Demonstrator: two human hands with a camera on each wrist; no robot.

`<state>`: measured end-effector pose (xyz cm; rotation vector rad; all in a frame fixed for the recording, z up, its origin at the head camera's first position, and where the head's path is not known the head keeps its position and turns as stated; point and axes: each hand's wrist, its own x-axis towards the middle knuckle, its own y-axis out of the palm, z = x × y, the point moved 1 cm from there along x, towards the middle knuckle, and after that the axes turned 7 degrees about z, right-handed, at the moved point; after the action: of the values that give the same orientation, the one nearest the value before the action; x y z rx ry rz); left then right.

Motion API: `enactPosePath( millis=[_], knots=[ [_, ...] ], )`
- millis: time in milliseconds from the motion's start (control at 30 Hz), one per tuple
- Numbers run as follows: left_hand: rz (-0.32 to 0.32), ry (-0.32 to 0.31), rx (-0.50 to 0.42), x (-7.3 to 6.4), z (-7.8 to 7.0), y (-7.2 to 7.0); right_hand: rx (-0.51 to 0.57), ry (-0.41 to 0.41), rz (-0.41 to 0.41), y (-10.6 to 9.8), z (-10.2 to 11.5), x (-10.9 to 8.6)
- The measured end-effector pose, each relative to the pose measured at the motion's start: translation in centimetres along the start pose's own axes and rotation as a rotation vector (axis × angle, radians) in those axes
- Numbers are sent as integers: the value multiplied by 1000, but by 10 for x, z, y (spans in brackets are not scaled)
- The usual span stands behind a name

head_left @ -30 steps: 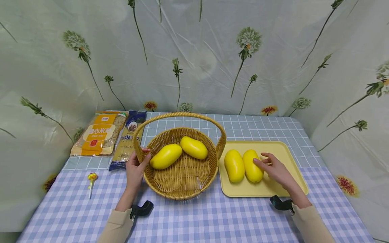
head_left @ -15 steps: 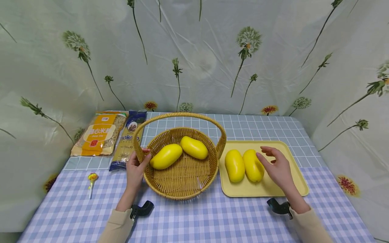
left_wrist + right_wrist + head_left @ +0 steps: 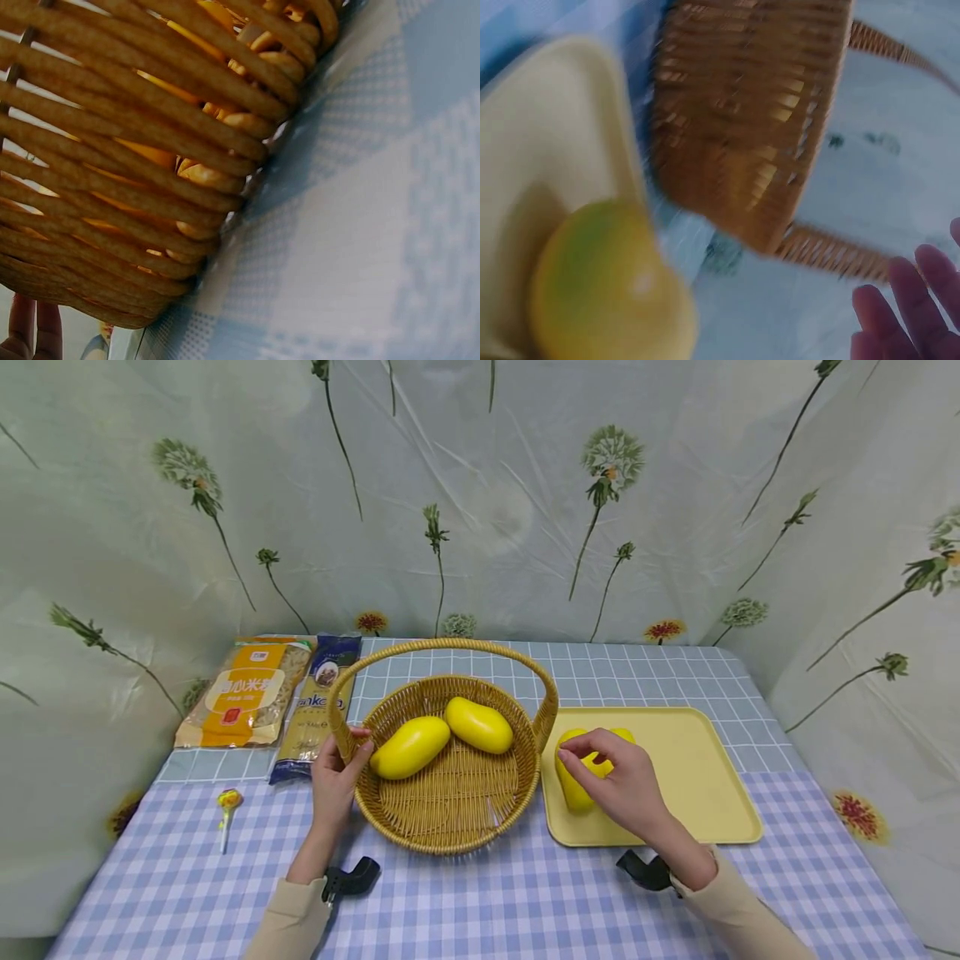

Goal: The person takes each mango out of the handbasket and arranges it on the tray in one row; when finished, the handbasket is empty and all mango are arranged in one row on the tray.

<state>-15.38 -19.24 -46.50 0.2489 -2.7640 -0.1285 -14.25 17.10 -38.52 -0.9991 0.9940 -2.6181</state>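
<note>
My left hand (image 3: pixel 335 777) grips the left rim of a round wicker basket (image 3: pixel 448 814), close to the foot of its arched handle. Two yellow mangoes, one on the left (image 3: pixel 410 747) and one farther back (image 3: pixel 480 726), lie inside. My right hand (image 3: pixel 622 781) hovers over the yellow tray (image 3: pixel 705 785) with thumb and fingers loosely curved and nothing between them. Beneath it lie two more mangoes: the left one (image 3: pixel 573 792) shows partly, the other (image 3: pixel 624 734) is mostly hidden by the hand. In the right wrist view, a mango (image 3: pixel 615 285) sits below the spread fingers (image 3: pixel 909 300).
A bag of rice snacks (image 3: pixel 243 693) and a blue-and-gold packet (image 3: pixel 315 710) lie at the back left. Nearer the front left is a lollipop (image 3: pixel 227 814). The checked tablecloth (image 3: pixel 480 902) covers the table, with a flower-print curtain (image 3: pixel 495 527) behind.
My right hand drew back from the right mango on the tray, then swung left over both tray mangoes. The left hand and the basket have stayed put.
</note>
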Motion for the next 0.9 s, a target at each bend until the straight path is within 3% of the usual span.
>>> enactPosePath(
  millis=[200,333,633,900],
  knots=[
    [-5,15,-8,0,1,0,59,-90,97,12,22,16],
    [-9,14,-7,-1,1,-1,60,-105,183,18,36,29],
    [-9,12,-8,0,0,-1,-64,-70,448,33,63,59],
    [-3,10,-14,0,1,0,-125,29,606,45,70,83]
  ],
)
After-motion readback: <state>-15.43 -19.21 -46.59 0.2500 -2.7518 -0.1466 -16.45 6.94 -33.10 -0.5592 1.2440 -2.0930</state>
